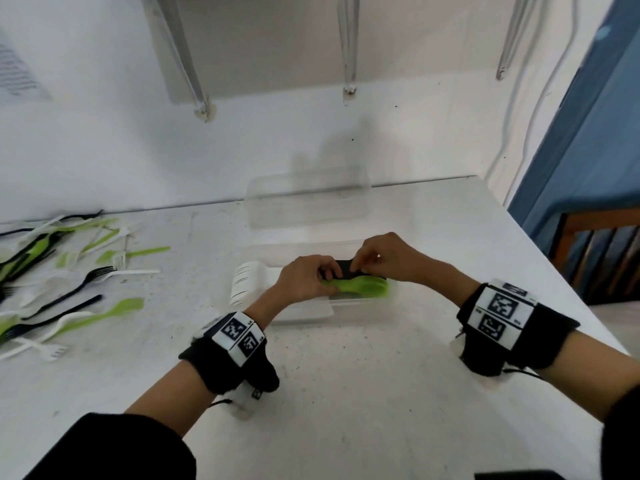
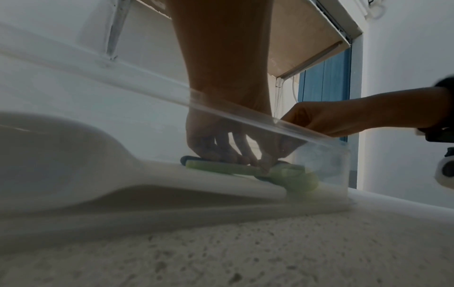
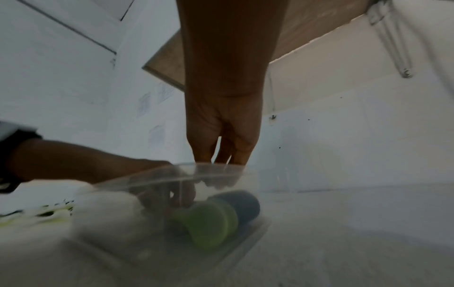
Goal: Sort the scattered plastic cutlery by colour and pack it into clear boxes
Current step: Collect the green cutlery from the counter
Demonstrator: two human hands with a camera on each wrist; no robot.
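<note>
A clear box (image 1: 363,311) lies in the middle of the white table. It holds a stack of white spoons (image 1: 247,282) at its left end, green spoons (image 1: 363,286) along the front and black cutlery (image 1: 346,265) behind them. Both hands reach into it. My left hand (image 1: 308,275) curls its fingers and thumb on the handles of the green spoons (image 2: 233,168). My right hand (image 1: 377,258) pinches the black cutlery (image 3: 245,203) just behind the green spoon bowls (image 3: 209,219). The box rim (image 2: 245,112) blurs the fingertips in both wrist views.
A second clear box (image 1: 306,199) stands behind the first, against the wall. Scattered green, white and black forks and spoons (image 1: 59,271) cover the table's left side. Shelf brackets (image 1: 348,46) hang above. A wooden chair (image 1: 599,251) stands beyond the table's right edge.
</note>
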